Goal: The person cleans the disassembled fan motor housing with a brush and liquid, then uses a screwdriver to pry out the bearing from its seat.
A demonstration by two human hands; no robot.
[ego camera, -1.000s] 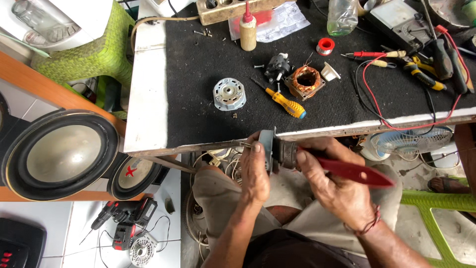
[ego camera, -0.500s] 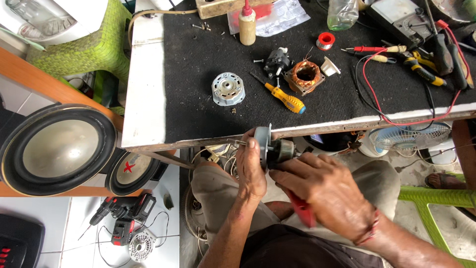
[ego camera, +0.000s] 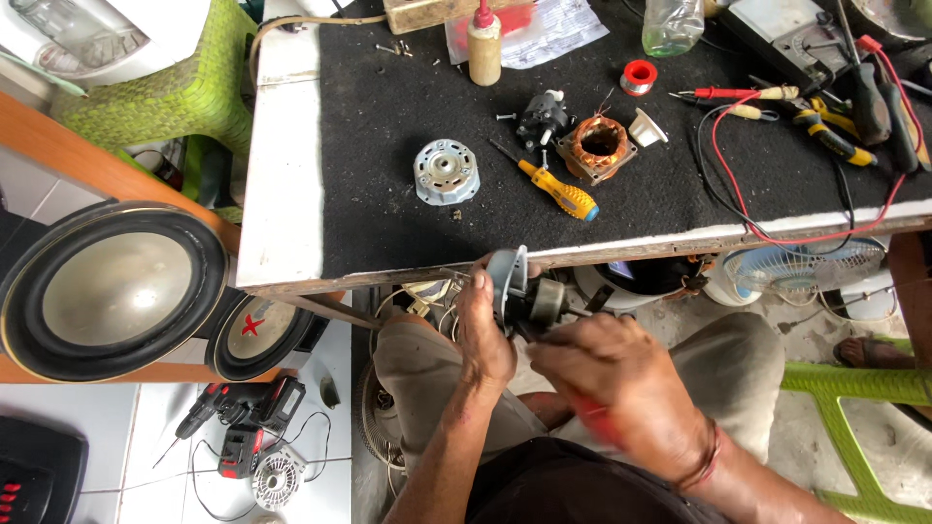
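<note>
— So, what have you got there?

— My left hand (ego camera: 485, 330) grips the grey round motor end-cap with its rotor and shaft (ego camera: 519, 291), held over my lap just below the black-matted workbench (ego camera: 388, 194). My right hand (ego camera: 616, 383) is closed around a red-handled tool (ego camera: 592, 427), its tip at the rotor.

— Risks?

— I judge the tip could slip off the shaft and jab my left fingers (ego camera: 478, 291), or the rotor could drop to the floor.

— Any containers?

— A clear plastic bottle (ego camera: 672, 24) at the far edge; I cannot tell what is in it. The tan squeeze bottle with a red nozzle (ego camera: 483, 44) looks full.

Matt black felt mat (ego camera: 388, 175), metal motor cover (ego camera: 446, 172)
</note>
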